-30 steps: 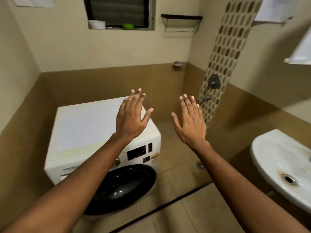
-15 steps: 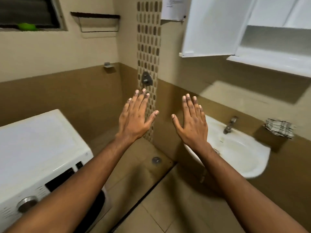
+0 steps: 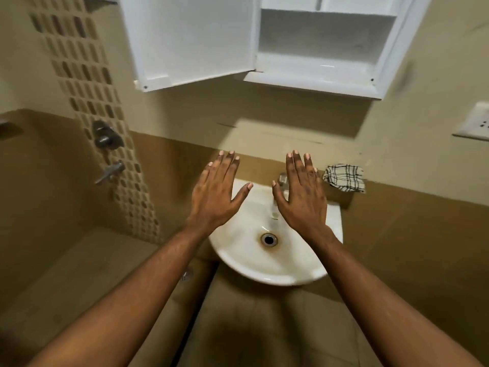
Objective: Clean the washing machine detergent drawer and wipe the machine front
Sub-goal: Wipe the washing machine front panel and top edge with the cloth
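Observation:
My left hand [image 3: 215,193] and my right hand [image 3: 301,197] are held out flat in front of me, fingers straight and spread, backs up, holding nothing. Both hover above a white wall-mounted sink [image 3: 267,263]. A checked black-and-white cloth [image 3: 345,177] lies on the tiled ledge just right of my right hand, apart from it. The washing machine and its drawer are out of view.
A white wall cabinet [image 3: 312,75] hangs above the sink with its door [image 3: 190,41] swung open to the left. A tap [image 3: 282,178] sits behind my right hand. Shower valve [image 3: 104,135] and spout [image 3: 109,172] are on the left wall, a socket plate [image 3: 476,121] at right.
The view has swung right, from the washing machine to the sink, which now lies straight ahead. Both hands stay flat and spread in the same pose; the machine has left the frame.

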